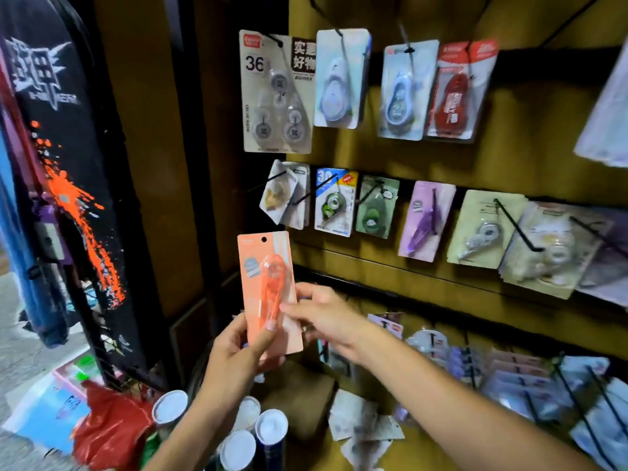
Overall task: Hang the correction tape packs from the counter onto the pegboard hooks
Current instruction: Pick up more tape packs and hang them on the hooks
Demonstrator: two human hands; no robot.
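Correction tape pack (268, 290), orange, being held upright in front of the pegboard (441, 158).

The left hand (238, 351) is gripping its lower end, thumb curled across the front; the right hand (323, 317) is pinching its right edge at 3 o'clock. At 12 o'clock other packs are hanging on hooks (516, 226); at 6 o'clock capped tubes (248, 433) are standing.

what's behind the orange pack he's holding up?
Behind the orange pack: dark panel edge and brown board. The left hand grips its lower end, thumb in front; the right hand pinches its right edge. Its fingers and the pack's back are hidden.
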